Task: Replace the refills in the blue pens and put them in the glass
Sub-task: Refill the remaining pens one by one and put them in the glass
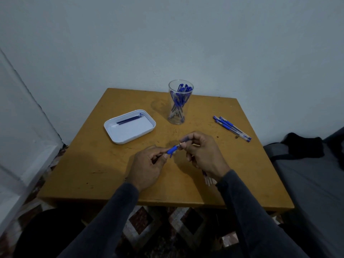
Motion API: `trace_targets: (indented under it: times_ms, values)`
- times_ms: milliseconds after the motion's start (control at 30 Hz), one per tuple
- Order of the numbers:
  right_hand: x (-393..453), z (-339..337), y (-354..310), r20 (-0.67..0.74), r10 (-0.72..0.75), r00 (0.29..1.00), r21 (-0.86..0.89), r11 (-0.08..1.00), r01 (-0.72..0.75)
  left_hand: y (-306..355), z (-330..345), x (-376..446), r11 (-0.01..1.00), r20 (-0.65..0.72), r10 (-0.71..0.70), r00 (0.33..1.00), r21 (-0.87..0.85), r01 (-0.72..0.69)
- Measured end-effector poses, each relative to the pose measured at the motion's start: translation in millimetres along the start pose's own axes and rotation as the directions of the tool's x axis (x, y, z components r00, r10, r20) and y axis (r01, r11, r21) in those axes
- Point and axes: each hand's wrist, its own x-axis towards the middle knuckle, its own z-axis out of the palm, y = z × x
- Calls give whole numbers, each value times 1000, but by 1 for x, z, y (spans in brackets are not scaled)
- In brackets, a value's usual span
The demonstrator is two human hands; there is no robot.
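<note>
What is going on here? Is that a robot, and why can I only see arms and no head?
There is no robot. A person wears a camera on their head, so you look down just as they do and see only their two arms in dark sleeves.

The left hand pinches the blue grip of a pen. The right hand pinches the pen's pointed end, and it also holds a few more pen parts that poke out below the wrist.

They work above a brown table. At the back stands a clear glass full of blue pens. To the left lies a white tray with thin dark refills in it. To the right lie a few more blue pens, waiting their turn.

The job is to put new ink sticks into the pens and then drop them in the glass.
</note>
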Motion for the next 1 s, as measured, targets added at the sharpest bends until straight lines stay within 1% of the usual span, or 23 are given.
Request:
trace_targets:
  times_ms: [100,167,267,333,367,467,500,533,633,700,800,833,933,967,1000]
  values:
    - [1,-2,-1,41,-3,999,-45,999,4,-3,1,0,1000,8,12,1000,20,-12]
    - [3,-4,-1,55,2,998,-88,996,2,-4,1,1,1000,3,24,1000,1,-24]
    - [8,-2,-4,18,11,1000,-287,958,-6,-3,0,0,998,-10,59,998,-15,-59]
    - [10,-3,-3,-18,2,1000,-363,932,-8,-2,0,0,998,-13,58,998,-11,-58]
    - [10,-5,-3,-7,-11,1000,-339,941,8,-1,0,0,998,-14,59,998,-10,-59]
    - [9,-10,-2,125,-15,992,-122,992,31,0,0,-1,999,-9,50,999,6,-50]
    - [8,-10,-2,144,-10,989,-106,994,26,1,0,-1,999,-9,47,999,10,-47]
    - [9,-10,-1,132,-9,991,-139,990,28,0,0,-1,999,-8,44,999,14,-44]
    - [10,-5,0,32,-22,999,-307,951,30,1,0,0,999,-4,50,999,22,-50]
    - [9,-6,0,23,-36,999,-289,956,42,1,-1,-1,999,-5,46,999,15,-46]
    - [7,-9,-1,131,-17,991,-113,993,32,3,-1,-2,999,-1,23,1000,39,-23]
    - [8,-9,-1,132,-14,991,-105,994,28,2,-1,-2,999,0,25,1000,44,-25]
    - [9,-5,0,50,-10,999,-291,957,24,1,-1,-1,999,4,26,1000,42,-26]
    - [9,-5,0,42,-15,999,-304,952,28,1,-1,-1,999,2,29,1000,37,-29]
    - [8,-6,0,52,-24,998,-277,960,37,1,-1,-1,999,0,33,999,37,-33]
